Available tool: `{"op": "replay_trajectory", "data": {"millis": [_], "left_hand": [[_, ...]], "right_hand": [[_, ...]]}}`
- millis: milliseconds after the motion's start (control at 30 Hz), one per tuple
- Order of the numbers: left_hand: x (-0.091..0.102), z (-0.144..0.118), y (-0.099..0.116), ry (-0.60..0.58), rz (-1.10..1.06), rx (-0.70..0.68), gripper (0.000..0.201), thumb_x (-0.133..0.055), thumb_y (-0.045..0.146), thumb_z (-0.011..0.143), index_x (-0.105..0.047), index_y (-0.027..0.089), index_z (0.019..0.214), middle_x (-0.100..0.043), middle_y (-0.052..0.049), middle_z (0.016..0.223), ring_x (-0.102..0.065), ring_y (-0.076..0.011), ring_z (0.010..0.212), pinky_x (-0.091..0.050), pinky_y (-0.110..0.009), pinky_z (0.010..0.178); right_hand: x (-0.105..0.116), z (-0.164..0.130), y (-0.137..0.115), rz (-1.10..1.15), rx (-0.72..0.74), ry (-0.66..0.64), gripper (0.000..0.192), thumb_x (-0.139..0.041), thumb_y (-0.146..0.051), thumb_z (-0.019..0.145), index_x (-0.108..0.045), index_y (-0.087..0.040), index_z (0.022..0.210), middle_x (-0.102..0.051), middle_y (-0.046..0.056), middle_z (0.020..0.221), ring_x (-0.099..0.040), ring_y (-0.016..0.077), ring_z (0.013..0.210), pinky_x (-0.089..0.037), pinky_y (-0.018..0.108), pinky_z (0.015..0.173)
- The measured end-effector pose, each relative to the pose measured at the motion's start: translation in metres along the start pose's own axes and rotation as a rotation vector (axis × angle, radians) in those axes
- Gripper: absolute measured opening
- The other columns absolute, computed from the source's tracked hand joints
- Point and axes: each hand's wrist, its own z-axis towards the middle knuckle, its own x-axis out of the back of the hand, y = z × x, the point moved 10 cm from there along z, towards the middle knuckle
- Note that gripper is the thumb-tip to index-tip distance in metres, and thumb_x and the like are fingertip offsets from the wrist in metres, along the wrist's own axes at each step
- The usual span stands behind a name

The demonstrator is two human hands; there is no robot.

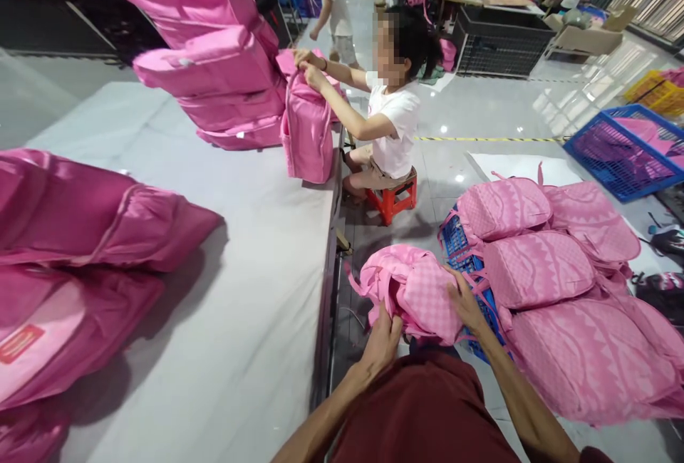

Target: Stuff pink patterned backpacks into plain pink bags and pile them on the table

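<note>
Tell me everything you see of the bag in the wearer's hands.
The bag is pink, apparently soft fabric, slumped and creased rather than standing full. A checked panel in two pinks faces up; a narrow strip sticks out at its left. It is held in front of the wearer, between the table and the blue crate. The left hand grips its near side, the right hand its right edge. Its contents can't be seen.
</note>
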Motion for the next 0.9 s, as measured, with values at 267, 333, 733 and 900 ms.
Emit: {"op": "replay_trajectory", "data": {"millis": [267,333,733,900], "left_hand": [[-0.03,-0.008,-0.044,-0.161,-0.021,0.061,0.093,-0.062,0.039,0.093,-0.029,0.006,0.173,-0.057,-0.027,0.164,-0.057,-0.0397,0.149,-0.037,-0.053,0.133],[-0.034,0.009,-0.061,-0.184,-0.03,0.084,0.096,-0.064,0.039,0.089,-0.032,0.005,0.173,-0.06,-0.027,0.161,-0.057,-0.0411,0.149,-0.037,-0.054,0.134],[-0.004,-0.006,-0.104,-0.141,-0.067,-0.018,0.098,-0.065,0.058,0.095,-0.035,0.013,0.177,-0.036,-0.022,0.185,-0.028,-0.0382,0.174,-0.016,-0.05,0.144],[-0.021,0.012,-0.105,-0.072,-0.052,-0.015,0.086,-0.058,0.055,0.096,-0.048,0.008,0.167,-0.049,-0.026,0.175,-0.04,-0.0384,0.167,-0.024,-0.049,0.14]], "right_hand": [[0.008,-0.051,0.073,0.003,-0.221,0.116,0.094,-0.091,-0.069,0.068,-0.064,-0.02,0.143,-0.072,0.02,0.146,-0.068,0.04,0.138,-0.051,0.061,0.125],[-0.012,-0.058,0.109,0.047,-0.297,0.076,0.087,-0.088,-0.071,0.066,-0.067,-0.019,0.134,-0.078,0.021,0.132,-0.072,0.0408,0.128,-0.055,0.061,0.119],[-0.039,-0.074,0.109,0.112,-0.251,0.005,0.083,-0.09,-0.058,0.075,-0.066,-0.021,0.145,-0.077,0.017,0.143,-0.074,0.037,0.129,-0.058,0.055,0.117],[-0.042,-0.06,0.119,0.117,-0.22,0.027,0.083,-0.09,-0.061,0.072,-0.063,-0.02,0.14,-0.076,0.018,0.141,-0.074,0.0347,0.127,-0.058,0.051,0.116]]}}
